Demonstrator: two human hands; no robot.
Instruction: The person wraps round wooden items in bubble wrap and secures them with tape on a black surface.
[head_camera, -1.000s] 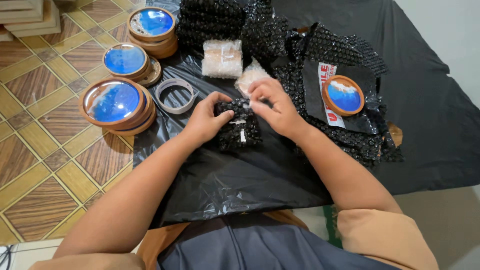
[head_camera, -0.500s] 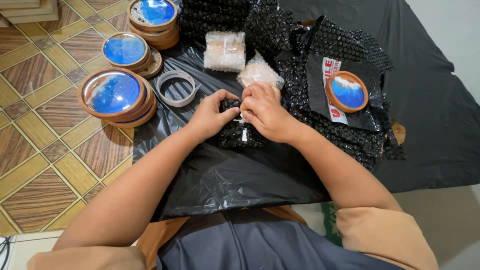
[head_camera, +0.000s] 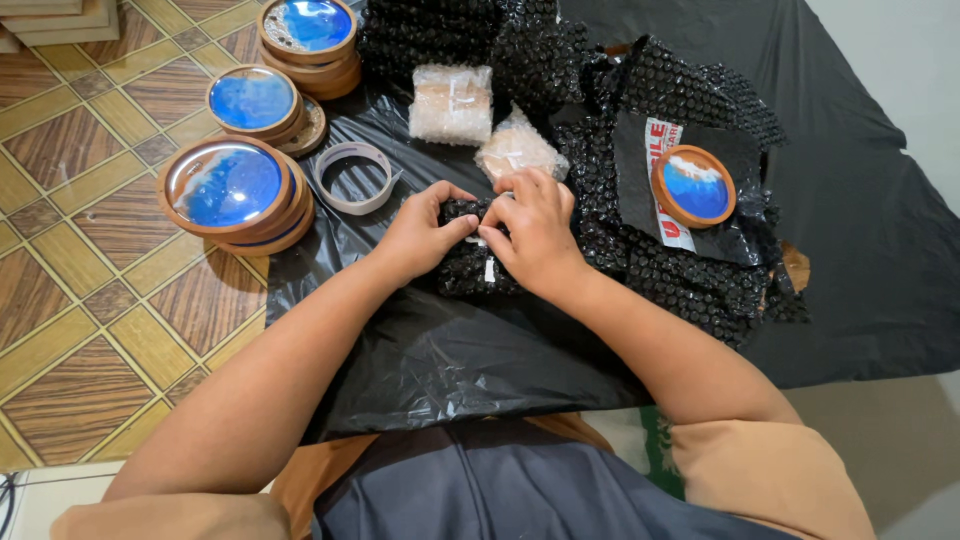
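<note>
Your left hand (head_camera: 418, 238) and your right hand (head_camera: 532, 232) both close on one small bundle wrapped in black bubble wrap (head_camera: 470, 262), which lies on the black plastic sheet (head_camera: 480, 360) in front of your lap. Left hand: fingers curled over the bundle's left end, thumb pressed to its top. Right hand: laid over the bundle's right half, fingertips bent down onto it beside a short strip of pale tape (head_camera: 490, 268). Just beyond your right hand sits a packet in clear bubble wrap (head_camera: 515, 148); a second clear-wrapped packet (head_camera: 452, 102), squarer, lies behind it and a little to the left. To the left of your hands, a roll of tape (head_camera: 353, 177) lies flat on the sheet. Left again, on the patterned tile floor (head_camera: 90, 300), are three stacks of round wooden discs with blue faces: the nearest stack (head_camera: 232, 192), a middle stack (head_camera: 255, 102), and a far stack (head_camera: 308, 35) at the top edge. To your right, a loose heap of black bubble wrap (head_camera: 680, 270) spreads over the sheet, and on it rests a flat black bag (head_camera: 640, 180) bearing a white-and-red label, with a single blue-faced disc (head_camera: 694, 186) lying on top. A dark cloth (head_camera: 860, 200) covers the ground further right.
</note>
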